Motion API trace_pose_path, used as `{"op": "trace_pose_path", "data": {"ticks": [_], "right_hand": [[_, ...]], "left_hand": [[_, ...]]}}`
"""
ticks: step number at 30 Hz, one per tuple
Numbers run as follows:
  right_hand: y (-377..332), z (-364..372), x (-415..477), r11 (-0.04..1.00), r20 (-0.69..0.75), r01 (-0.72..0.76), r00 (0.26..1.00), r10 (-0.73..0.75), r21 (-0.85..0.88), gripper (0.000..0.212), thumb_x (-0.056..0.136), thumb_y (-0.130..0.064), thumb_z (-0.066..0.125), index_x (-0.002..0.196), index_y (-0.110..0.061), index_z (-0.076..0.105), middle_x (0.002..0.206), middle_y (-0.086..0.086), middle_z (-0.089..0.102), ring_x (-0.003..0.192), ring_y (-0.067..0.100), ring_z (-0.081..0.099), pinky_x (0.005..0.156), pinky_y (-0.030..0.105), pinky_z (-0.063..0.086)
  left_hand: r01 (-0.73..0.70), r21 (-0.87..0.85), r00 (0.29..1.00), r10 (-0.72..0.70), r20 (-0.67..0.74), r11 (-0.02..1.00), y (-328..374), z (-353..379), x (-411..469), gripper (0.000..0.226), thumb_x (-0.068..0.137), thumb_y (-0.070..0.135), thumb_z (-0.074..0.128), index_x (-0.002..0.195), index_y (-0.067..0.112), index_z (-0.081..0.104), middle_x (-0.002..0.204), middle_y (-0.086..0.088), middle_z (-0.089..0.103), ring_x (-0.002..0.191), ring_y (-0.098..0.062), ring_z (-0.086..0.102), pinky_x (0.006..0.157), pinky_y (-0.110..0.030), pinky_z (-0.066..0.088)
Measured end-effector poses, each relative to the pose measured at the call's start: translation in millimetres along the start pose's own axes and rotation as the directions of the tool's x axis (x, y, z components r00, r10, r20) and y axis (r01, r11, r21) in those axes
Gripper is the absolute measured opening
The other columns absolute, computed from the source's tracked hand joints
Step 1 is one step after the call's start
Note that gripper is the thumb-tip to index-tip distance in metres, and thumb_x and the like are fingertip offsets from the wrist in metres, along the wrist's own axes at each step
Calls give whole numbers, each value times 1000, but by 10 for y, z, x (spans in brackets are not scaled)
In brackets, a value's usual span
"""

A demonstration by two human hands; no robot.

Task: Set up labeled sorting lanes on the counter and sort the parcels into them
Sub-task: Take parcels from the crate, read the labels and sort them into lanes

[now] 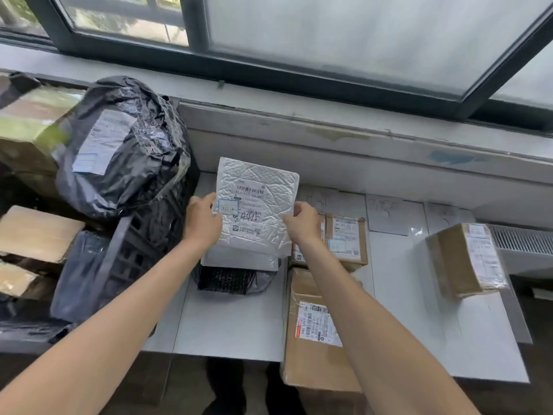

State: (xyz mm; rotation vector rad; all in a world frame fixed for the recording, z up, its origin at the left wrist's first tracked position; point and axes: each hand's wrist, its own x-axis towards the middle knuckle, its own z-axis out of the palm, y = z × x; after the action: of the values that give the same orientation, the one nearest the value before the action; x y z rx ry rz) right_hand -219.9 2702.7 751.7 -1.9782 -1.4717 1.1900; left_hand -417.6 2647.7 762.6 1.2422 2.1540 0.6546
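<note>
Hands, left hand (203, 223) and right hand (302, 223), pinch a white bubble mailer (257, 205) by its side edges, label upward, apparently to read its lane above the counter (233, 324).

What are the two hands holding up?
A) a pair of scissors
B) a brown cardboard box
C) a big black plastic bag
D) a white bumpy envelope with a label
D: the left hand and the right hand each grip one side of the white padded envelope, whose label faces the camera.
</note>
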Motion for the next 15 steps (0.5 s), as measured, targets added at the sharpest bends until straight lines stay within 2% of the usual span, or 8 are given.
{"op": "trace_pose_path", "data": {"ticks": [2,5,6,9,10,13,15], "right_hand": [[95,126,5,998,60,-50,997,51,-32,46,94,-14,60,138,-7,54,132,9,62,102,22,60,77,28,43],[178,276,-10,994,106,-81,990,89,-78,56,96,-21,59,148,-8,43,146,12,51,127,30,54,94,35,45],[204,319,-10,991,113,-88,989,99,-96,57,96,-21,58,149,-8,40,147,12,50,129,30,53,96,37,45],[273,426,-12,983,142,-122,980,141,-136,56,97,-22,56,148,-6,38,141,12,53,119,31,57,83,34,46],[299,467,-10,981,155,-130,976,152,-143,56,97,-23,55,147,-6,38,139,12,54,117,31,57,83,34,47],[366,590,-27,972,198,-110,968,152,-209,51,97,-23,55,143,-6,42,137,14,55,118,32,57,90,38,49],[398,672,-48,952,241,-68,960,144,-299,53,96,-23,54,145,-7,41,146,15,46,125,35,52,95,38,46]], "left_hand": [[74,26,996,-75,40,997,-145,106,14,50,93,-2,51,142,8,52,135,-23,49,123,-35,49,104,-37,39],[135,66,986,-141,94,989,-331,227,33,42,91,-1,52,133,0,57,127,-29,55,117,-41,52,100,-44,43],[149,78,982,-156,102,986,-374,264,30,39,90,-1,52,129,-2,59,124,-31,57,113,-44,54,95,-46,46],[191,98,973,-202,113,977,-464,365,9,33,90,-1,52,122,-7,57,123,-34,55,108,-47,56,88,-48,49],[196,106,971,-208,121,975,-496,392,10,32,90,-1,52,121,-4,59,122,-33,56,107,-46,56,87,-49,49],[196,164,962,-222,161,967,-595,466,12,43,92,6,53,135,9,55,129,-22,55,113,-40,55,95,-46,50],[174,259,961,-222,167,950,-656,518,2,52,92,11,55,144,15,47,135,-18,47,123,-36,47,104,-45,43]]}}
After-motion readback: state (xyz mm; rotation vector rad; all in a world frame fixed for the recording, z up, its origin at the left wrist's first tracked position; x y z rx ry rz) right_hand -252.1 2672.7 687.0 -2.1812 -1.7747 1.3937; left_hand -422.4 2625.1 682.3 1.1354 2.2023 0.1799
